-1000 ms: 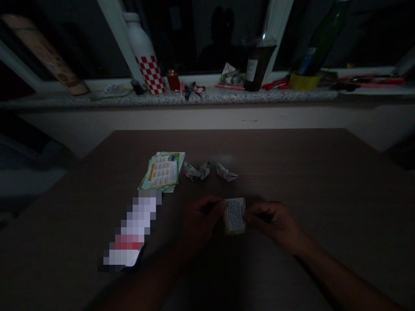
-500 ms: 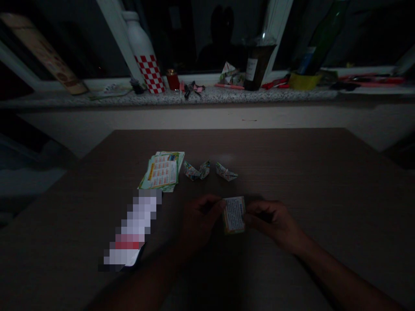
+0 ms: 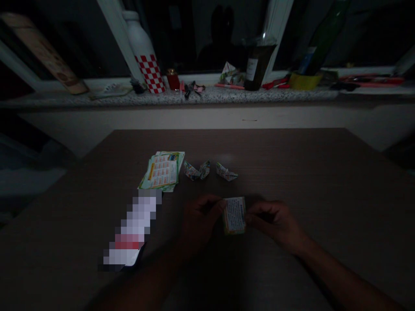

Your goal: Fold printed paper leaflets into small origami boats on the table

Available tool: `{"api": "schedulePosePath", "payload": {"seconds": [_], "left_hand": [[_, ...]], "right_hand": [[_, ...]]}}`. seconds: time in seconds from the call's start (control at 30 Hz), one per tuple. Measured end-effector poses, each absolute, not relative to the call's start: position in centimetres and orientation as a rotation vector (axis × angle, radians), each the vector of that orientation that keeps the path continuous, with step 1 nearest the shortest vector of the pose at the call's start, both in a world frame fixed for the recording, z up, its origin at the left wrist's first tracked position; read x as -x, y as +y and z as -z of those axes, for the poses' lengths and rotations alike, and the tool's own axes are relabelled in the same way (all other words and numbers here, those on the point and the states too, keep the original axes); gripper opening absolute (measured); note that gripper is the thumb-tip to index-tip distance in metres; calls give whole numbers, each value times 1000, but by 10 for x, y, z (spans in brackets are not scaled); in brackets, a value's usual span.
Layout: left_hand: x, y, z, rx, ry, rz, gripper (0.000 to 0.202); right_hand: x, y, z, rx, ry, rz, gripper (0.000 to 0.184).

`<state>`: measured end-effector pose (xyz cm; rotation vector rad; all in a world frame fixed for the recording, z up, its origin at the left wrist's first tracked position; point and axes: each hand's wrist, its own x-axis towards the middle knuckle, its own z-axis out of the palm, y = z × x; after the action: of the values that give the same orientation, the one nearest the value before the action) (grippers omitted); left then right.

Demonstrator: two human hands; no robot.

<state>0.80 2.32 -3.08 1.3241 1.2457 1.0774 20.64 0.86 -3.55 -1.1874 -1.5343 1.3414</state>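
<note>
A small rectangle of printed paper (image 3: 235, 216), apparently folded, is held between my two hands above the table. My left hand (image 3: 202, 218) pinches its upper left edge between thumb and finger. On the right edge, the thumb and forefinger of my right hand (image 3: 275, 220) are closed on the same paper. Just beyond my hands lie folded paper shapes, a boat-like one (image 3: 226, 172) and a pointed one (image 3: 196, 170) to its left. Farther left rests a stack of printed paper sheets (image 3: 162, 171). My left palm is in deep shadow.
A phone (image 3: 132, 233) with a blurred-out screen lies left of my left forearm. Past the table (image 3: 292, 151), a stone windowsill (image 3: 214, 96) holds a red-checked white bottle (image 3: 145, 56), a dark cup (image 3: 257, 65), a yellow container (image 3: 304, 81) and a green bottle (image 3: 327, 34).
The paper and my right fingertips have shifted very slightly to the right. My left hand and the things on the table look the same.
</note>
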Motion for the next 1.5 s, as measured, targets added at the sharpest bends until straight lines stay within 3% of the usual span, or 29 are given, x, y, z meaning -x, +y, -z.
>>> {"api": "schedulePosePath", "payload": {"seconds": [1.5], "left_hand": [[-8,24,32,-1289,1205,-1130,15]], "right_hand": [[-207,10,37,1198,-1502,-1318,16]]}}
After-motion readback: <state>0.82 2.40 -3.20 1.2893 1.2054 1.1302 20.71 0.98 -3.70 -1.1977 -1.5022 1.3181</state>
